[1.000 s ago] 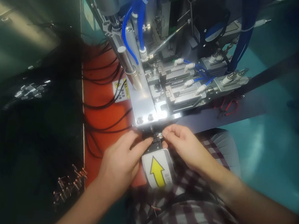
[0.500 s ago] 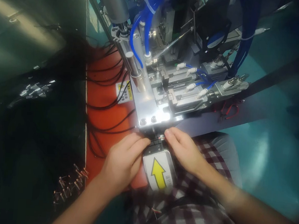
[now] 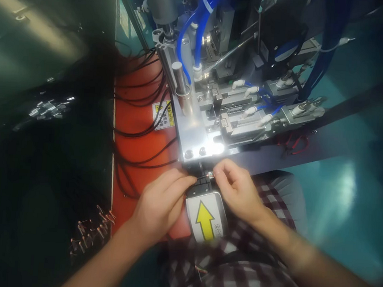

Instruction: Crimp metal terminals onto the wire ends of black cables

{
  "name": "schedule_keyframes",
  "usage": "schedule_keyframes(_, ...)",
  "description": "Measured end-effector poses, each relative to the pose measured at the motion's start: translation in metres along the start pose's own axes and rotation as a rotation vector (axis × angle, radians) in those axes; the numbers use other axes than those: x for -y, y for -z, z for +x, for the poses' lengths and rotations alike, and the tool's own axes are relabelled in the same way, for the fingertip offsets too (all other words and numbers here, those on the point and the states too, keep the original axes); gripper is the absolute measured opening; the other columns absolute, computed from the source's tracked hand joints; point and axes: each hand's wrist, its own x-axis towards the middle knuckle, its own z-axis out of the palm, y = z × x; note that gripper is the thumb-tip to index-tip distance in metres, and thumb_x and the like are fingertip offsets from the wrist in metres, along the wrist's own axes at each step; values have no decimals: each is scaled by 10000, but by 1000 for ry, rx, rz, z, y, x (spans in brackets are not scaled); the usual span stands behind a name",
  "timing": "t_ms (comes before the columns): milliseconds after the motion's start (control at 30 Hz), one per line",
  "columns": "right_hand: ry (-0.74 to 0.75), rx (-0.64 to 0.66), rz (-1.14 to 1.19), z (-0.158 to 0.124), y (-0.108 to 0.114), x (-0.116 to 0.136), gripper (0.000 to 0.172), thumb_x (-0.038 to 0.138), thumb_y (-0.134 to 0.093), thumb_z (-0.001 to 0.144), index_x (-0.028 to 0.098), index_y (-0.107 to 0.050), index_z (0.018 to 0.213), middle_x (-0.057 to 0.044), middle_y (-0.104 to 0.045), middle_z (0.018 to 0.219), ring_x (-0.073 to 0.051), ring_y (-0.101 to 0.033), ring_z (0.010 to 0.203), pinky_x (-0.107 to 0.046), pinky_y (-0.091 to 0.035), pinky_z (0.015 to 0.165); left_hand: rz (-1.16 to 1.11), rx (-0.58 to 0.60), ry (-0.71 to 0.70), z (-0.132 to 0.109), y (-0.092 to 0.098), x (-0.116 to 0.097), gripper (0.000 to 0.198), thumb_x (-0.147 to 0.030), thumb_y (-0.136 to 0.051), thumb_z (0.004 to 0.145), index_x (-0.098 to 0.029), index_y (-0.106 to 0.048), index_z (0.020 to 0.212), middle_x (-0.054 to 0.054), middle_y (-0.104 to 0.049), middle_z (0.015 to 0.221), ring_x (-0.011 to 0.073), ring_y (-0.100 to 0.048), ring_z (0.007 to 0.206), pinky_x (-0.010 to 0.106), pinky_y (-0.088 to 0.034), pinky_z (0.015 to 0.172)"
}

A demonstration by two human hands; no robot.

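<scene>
Compared with half a second ago, the machine (image 3: 242, 125) is sitting further right in my view, and the right hand (image 3: 239, 193) is showing a wider gap inside its curled fingers. That hand is pinching a small silvery part (image 3: 210, 175) at its fingertips. The left hand (image 3: 160, 198) is bringing thumb and finger close together; a thin wire (image 3: 202, 177) is running from there towards the part, but I am failing to tell whether those fingers are gripping it. Both hands are working above a black block (image 3: 201, 189), just off the front edge of a shiny metal plate (image 3: 192, 134); whether the part is touching the block, I cannot tell.

Nearer the wearer, a white label (image 3: 192, 214) is carrying a yellow arrow pointing towards the plate, and I am reading 运行 beside it. By the plate's left edge, a warning sticker (image 3: 163, 114) is showing a triangle and print too small for me to read. Black cables (image 3: 145, 135) are crossing the orange base (image 3: 134, 145). Beyond its left edge, copper-tipped pieces (image 3: 86, 237) are lying near the lower corner, and silvery pieces (image 3: 50, 108) are gleaming farther up.
</scene>
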Motion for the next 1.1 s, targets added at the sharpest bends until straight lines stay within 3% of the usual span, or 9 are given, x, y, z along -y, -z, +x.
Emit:
schedule_keyframes(233,158,19,-183,4,7,2,215,200,-440,941,210,-452,726,21,-462,642,-136,-440,567,-277,-347,568,46,-5,-24,4,2,-1,247,-5,-480,883,-95,-651,1037,116,-658,980,164,-631,900,249,-533,770)
schedule_keyframes(433,-32,28,-82,0,2,5,250,252,-425,962,219,-439,715,24,-453,648,-144,-441,591,-277,-344,570,261,26,-68,9,6,-7,251,-65,-431,916,-91,-678,959,122,-665,876,200,-641,803,285,-548,645)
schedule_keyframes(667,-297,83,344,-4,5,0,311,381,-408,980,201,-482,738,49,-425,625,-111,-388,526,-259,-325,525,160,32,-102,9,5,0,222,-24,-466,886,-86,-667,959,113,-675,913,177,-633,831,264,-542,716)
schedule_keyframes(967,-314,28,347,-8,2,11,190,299,-548,890,201,-497,736,51,-433,617,-111,-430,535,-241,-346,506,143,24,-82,7,3,0,211,-29,-477,886,-103,-656,969,110,-679,933,174,-631,860,268,-543,739)
schedule_keyframes(1100,-296,4,333,-8,1,10,181,295,-526,896,207,-494,741,50,-419,612,-114,-390,526,-248,-313,488,116,0,-69,5,2,1,218,-28,-475,886,-120,-652,976,107,-680,952,164,-634,864,259,-546,752)
